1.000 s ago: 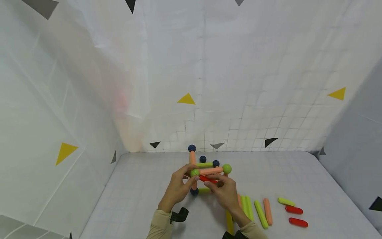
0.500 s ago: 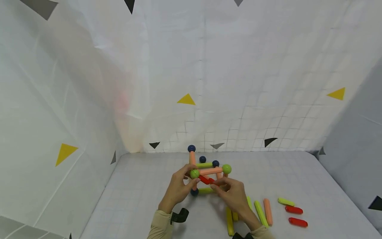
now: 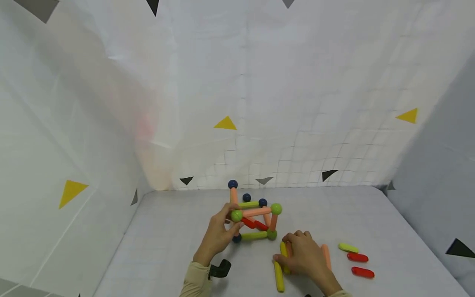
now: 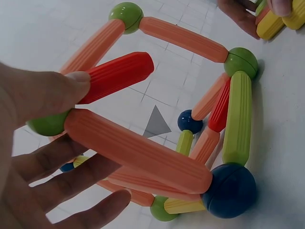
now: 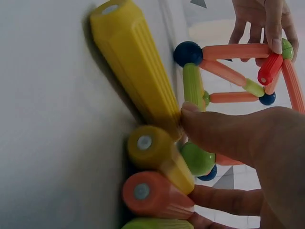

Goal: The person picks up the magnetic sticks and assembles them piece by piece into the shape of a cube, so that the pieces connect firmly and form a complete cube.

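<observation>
A frame of magnetic sticks and balls (image 3: pixel 256 212) stands mid-table, with peach and lime sticks joined by green and navy balls. My left hand (image 3: pixel 215 235) holds its near upper left corner at a green ball (image 4: pixel 50 124). The thumb presses a red magnetic stick (image 4: pixel 119 76), whose other end juts free into the frame's opening. My right hand (image 3: pixel 306 255) is low over loose sticks to the right of the frame. Its thumb touches the end of a yellow stick (image 5: pixel 138 71); its fingers lie by a second yellow stick (image 5: pixel 157 148) and a peach stick (image 5: pixel 157 200).
Farther right lie a short lime stick (image 3: pixel 348 247) and two red sticks (image 3: pixel 358 258). Another peach stick (image 3: pixel 326 255) is just beyond my right hand. A lone navy ball (image 3: pixel 246 197) shows behind the frame. White sheeted walls (image 3: pixel 185 103) enclose the table.
My right hand has let go of the red stick area at the frame and moved right and down to the loose sticks. The left hand keeps its hold; the view has shifted slightly.
</observation>
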Demonstrator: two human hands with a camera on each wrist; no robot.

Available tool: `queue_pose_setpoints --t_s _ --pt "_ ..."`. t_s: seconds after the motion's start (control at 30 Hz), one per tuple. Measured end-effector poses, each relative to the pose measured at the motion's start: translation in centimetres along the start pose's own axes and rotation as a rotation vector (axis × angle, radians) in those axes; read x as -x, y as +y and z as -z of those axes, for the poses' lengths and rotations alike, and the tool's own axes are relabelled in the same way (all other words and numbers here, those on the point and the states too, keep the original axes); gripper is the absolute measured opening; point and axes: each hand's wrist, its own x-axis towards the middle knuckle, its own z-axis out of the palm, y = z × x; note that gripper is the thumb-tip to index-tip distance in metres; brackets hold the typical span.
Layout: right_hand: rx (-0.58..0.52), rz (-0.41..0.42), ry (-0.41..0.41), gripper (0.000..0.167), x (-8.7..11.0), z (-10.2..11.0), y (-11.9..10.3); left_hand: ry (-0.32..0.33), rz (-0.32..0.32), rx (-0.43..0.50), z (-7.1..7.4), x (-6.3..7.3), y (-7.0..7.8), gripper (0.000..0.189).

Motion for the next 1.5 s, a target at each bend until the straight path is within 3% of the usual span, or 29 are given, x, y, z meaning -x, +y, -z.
queue_pose_setpoints --t_s 0.37,0.67,0.87,0.93,1.07,1.17,1.37,1.5 --pt "0.012 0.020 -0.013 0.033 0.5 0.4 -0.8 -0.004 -0.002 0.009 0.1 -0.1 -0.2 0.042" --pt "-0.007 0.001 0.013 0.044 0.9 -0.5 -2.2 -0.005 0.009 -0.005 0.1 0.1 -0.2 0.043" --pt "-0.033 0.007 0.058 0.026 0.8 -1.3 -2.9 -0.003 0.014 0.005 0.0 0.1 -0.3 0.042" --pt "-0.022 0.007 0.054 0.029 0.8 -1.3 -3.1 -0.003 0.014 0.001 0.0 0.1 -0.2 0.042" --pt "0.060 -0.008 0.013 0.054 1.1 -1.0 -3.1 -0.006 0.012 0.001 0.0 0.0 -0.1 0.042" --pt "0.120 -0.001 -0.023 0.063 1.3 -0.9 -3.1 -0.007 0.013 0.002 0.0 0.0 -0.1 0.043" --pt "0.154 0.054 -0.028 0.060 1.3 -1.1 -3.0 -0.004 0.005 0.002 0.0 0.0 -0.2 0.043" --pt "0.067 0.082 -0.018 0.053 1.3 -1.2 -3.0 -0.004 0.001 0.002 0.0 0.0 -0.3 0.044"
